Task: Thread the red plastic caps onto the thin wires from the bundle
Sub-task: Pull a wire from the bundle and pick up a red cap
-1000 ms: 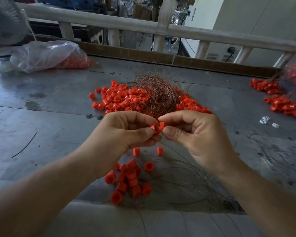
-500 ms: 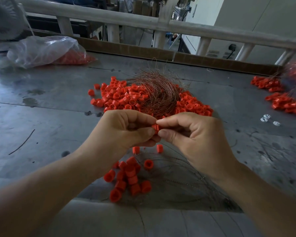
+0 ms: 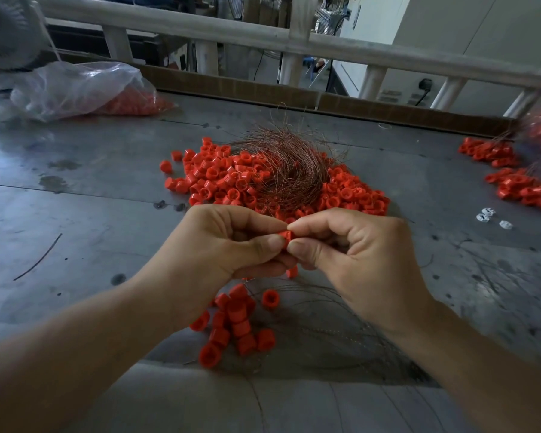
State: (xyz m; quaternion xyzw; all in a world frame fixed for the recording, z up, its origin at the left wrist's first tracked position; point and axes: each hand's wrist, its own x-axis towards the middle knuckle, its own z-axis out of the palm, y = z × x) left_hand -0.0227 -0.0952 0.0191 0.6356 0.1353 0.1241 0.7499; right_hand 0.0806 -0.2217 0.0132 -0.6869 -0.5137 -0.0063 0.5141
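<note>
red cap is pinched between left hand and right hand fingertips, threading underway by judgement; next, seat the wire, unseen here, fully.

Views: one, head-worn.
Position: above the near edge of the worktop, at the person's eye level.
Facing: forward and down across the worktop; the wide-angle lens bows straight lines toward the frame edges.
Range: close. Both forearms enter from the lower corners, and the left hand and right hand meet at mid-frame.
Far limit: a railing behind the worktop's back edge, running along the top of the frame.
</note>
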